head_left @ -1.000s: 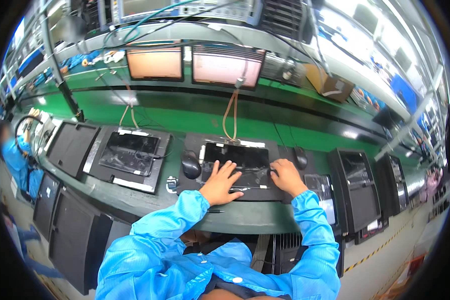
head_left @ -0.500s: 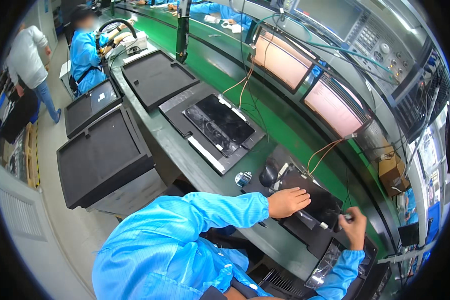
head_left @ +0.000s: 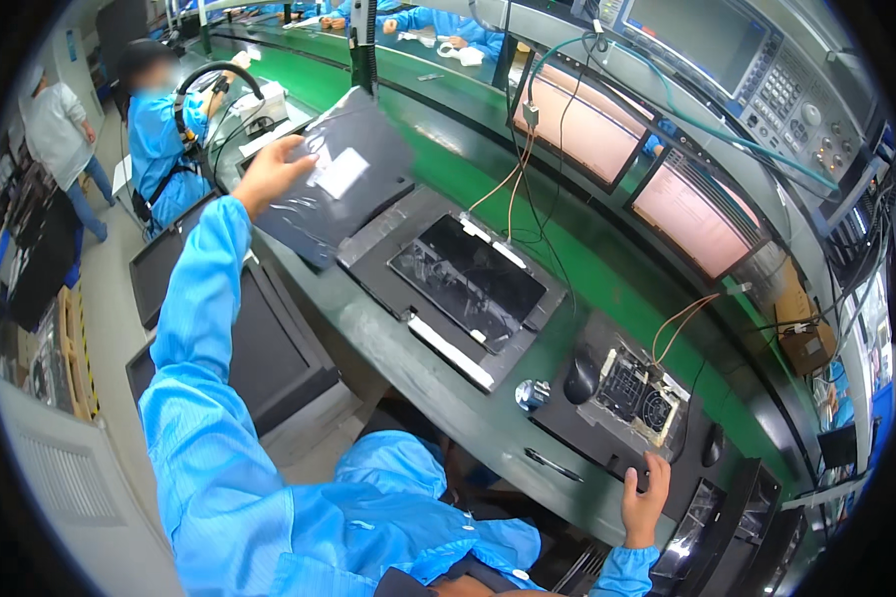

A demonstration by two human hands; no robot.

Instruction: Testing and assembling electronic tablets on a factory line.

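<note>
So from my feed here: the left hand (head_left: 269, 171) is stretched way out to the left, fingers closed on the edge of a dark flat panel in a plastic bag (head_left: 340, 189) with a white label on it — it's lifted and tilted above the far-left part of the table (head_left: 438, 373). Just right of it, an open black tray (head_left: 448, 279) sits on the table with a glossy dark screen lying in it, orange wires running up from it toward the two pinkish monitors (head_left: 647, 169) at the back.

The right hand (head_left: 645, 497) is down at the near edge of the table, fingers loosely curled and resting on the front edge of a black fixture (head_left: 617, 418) that carries an exposed circuit board (head_left: 639, 390) — touching it, not really gripping anything as far as I can see. A black mouse (head_left: 580, 379) and a small round metal thing (head_left: 531, 394) sit just left of that board. Another person in a blue smock (head_left: 164, 139) works further up the line.
</note>
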